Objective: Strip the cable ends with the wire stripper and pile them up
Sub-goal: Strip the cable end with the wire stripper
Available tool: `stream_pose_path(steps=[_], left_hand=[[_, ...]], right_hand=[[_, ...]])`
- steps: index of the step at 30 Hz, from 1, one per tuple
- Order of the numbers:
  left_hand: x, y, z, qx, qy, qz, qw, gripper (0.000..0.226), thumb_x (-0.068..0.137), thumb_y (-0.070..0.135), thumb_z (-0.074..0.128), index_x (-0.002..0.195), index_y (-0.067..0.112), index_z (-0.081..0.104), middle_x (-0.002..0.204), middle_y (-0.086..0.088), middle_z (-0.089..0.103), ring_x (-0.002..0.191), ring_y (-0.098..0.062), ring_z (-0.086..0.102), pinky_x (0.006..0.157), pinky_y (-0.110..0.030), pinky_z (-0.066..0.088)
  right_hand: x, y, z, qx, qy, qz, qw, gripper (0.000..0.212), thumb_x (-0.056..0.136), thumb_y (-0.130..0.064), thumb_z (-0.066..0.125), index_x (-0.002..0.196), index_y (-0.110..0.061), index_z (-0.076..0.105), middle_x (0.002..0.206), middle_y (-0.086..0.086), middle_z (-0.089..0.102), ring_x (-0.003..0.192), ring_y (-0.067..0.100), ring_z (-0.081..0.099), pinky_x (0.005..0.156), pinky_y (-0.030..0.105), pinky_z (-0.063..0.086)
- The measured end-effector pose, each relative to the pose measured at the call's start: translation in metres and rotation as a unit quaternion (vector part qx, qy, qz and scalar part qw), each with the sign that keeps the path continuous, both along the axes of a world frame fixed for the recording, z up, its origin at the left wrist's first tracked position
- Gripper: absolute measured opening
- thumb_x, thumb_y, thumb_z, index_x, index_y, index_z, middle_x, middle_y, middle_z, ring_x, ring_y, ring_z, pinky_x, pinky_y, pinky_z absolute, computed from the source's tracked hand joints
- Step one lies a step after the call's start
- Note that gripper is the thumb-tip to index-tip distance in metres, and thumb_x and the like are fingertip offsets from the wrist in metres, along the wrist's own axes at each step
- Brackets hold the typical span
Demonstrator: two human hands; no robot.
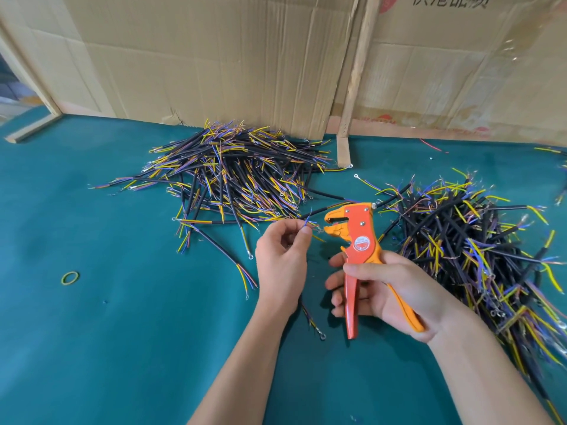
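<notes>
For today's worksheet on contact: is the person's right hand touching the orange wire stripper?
Touching. The head view shows the right hand wrapped round the handles of the wire stripper, thumb across the front.

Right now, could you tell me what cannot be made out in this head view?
- Cable in the left hand: its middle is hidden by the hand; stripped or not, too small.
- Right-hand cable pile: cut off by the frame edge.
- Wire stripper label: too small.

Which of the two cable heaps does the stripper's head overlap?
The right-hand heap: the wire stripper, held in the right hand, has its head against that heap's near-left edge. The other heap lies farther back, left.
</notes>
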State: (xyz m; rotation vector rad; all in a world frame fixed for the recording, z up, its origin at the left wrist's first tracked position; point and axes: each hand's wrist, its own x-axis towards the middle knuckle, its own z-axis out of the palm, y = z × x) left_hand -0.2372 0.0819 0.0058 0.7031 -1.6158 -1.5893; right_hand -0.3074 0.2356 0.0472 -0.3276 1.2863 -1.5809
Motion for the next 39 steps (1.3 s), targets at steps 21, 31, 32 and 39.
stream_pose_path(steps=[21,31,32,39], left_hand=[[0.0008,-0.0016,0.0006,0.016,0.035,-0.046,0.998,0.01,0.078,0.015,0.061,0.081,0.023,0.056,0.072,0.012,0.056,0.064,-0.012,0.048,0.065,-0.03,0.04],[0.002,-0.0036,0.0014,0.023,0.027,-0.066,0.997,0.015,0.072,0.014,0.058,0.081,0.022,0.051,0.071,0.01,0.055,0.061,-0.013,0.045,0.061,-0.029,0.038],[0.0022,-0.0031,0.0024,0.02,0.029,-0.069,0.997,0.014,0.072,0.013,0.057,0.08,0.022,0.05,0.071,0.007,0.053,0.062,-0.014,0.043,0.06,-0.031,0.037],[0.004,-0.0016,0.0061,0.001,0.036,-0.082,0.996,0.007,0.071,0.011,0.054,0.071,0.015,0.048,0.064,0.0,0.04,0.062,-0.02,0.032,0.061,-0.036,0.027]], right_hand=[[0.0042,-0.0025,0.0018,0.021,0.054,0.043,0.997,0.025,0.078,-0.007,0.077,0.1,-0.001,0.066,0.08,0.024,0.059,0.068,0.037,0.061,0.063,0.047,0.057],[0.0026,0.0006,0.0019,0.02,0.053,0.057,0.997,0.014,0.08,-0.007,0.075,0.092,-0.005,0.069,0.079,0.023,0.058,0.066,0.035,0.059,0.06,0.045,0.056],[0.0023,0.0012,0.0024,0.02,0.052,0.06,0.997,0.013,0.08,-0.008,0.075,0.091,-0.005,0.07,0.078,0.022,0.058,0.065,0.035,0.058,0.06,0.045,0.056],[0.0008,0.0046,0.0025,0.024,0.05,0.076,0.996,0.017,0.081,-0.01,0.075,0.095,-0.003,0.066,0.078,0.021,0.057,0.064,0.034,0.058,0.06,0.045,0.055]])
